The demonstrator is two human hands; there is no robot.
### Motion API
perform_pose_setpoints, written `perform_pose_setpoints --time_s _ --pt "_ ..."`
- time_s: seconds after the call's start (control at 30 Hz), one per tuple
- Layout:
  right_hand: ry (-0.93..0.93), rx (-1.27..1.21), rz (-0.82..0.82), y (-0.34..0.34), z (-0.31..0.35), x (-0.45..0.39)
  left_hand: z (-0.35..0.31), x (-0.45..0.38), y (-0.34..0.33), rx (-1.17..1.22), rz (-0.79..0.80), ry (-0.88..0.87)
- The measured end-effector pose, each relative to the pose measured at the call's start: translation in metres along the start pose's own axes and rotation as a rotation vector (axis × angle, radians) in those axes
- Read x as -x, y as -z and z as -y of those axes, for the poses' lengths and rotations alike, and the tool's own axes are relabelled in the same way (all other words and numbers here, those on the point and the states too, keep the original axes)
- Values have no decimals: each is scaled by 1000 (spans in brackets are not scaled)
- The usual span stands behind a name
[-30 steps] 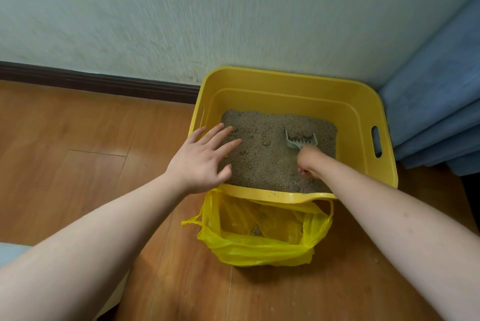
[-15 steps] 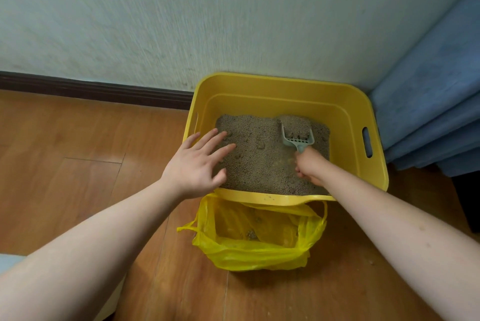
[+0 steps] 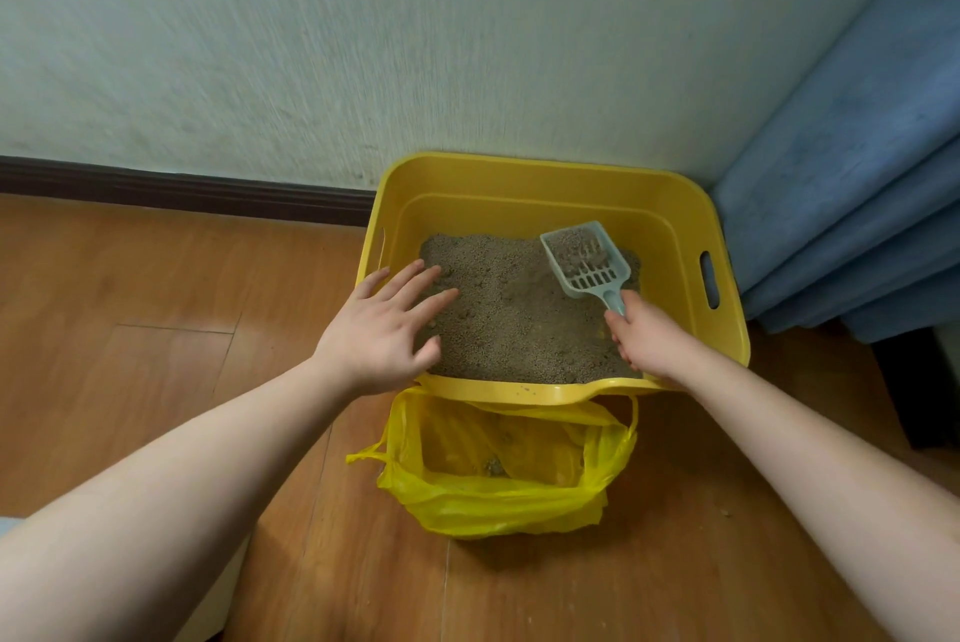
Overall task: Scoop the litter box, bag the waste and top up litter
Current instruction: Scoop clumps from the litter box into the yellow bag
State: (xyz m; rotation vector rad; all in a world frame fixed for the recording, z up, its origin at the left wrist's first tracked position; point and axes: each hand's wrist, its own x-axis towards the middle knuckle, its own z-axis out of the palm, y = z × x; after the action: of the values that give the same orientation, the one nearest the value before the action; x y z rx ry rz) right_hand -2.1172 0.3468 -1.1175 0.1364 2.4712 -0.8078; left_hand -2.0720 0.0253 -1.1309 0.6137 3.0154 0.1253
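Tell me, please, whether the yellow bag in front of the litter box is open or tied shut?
Open. The yellow bag's mouth gapes upward below the litter box's front rim, its handles loose, some waste visible inside.

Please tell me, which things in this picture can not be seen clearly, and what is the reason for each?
- Scoop handle, head view: covered by the right hand, so the grip is unclear.
- What lies in the yellow bag: too small to identify.
- Litter box left near rim: hidden by the left hand; whether the hand touches it is unclear.
- Blue fabric: cut off by the right edge.
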Motion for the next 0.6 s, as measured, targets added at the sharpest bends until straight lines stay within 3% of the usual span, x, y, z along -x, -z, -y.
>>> perform_pose_setpoints --time_s 0.3,0.6 --pt "-24 4 -80 5 -11 14 1 0 0 -11 4 -6" --pt "23 89 -26 10 -13 28 1 0 0 -8 11 -5"
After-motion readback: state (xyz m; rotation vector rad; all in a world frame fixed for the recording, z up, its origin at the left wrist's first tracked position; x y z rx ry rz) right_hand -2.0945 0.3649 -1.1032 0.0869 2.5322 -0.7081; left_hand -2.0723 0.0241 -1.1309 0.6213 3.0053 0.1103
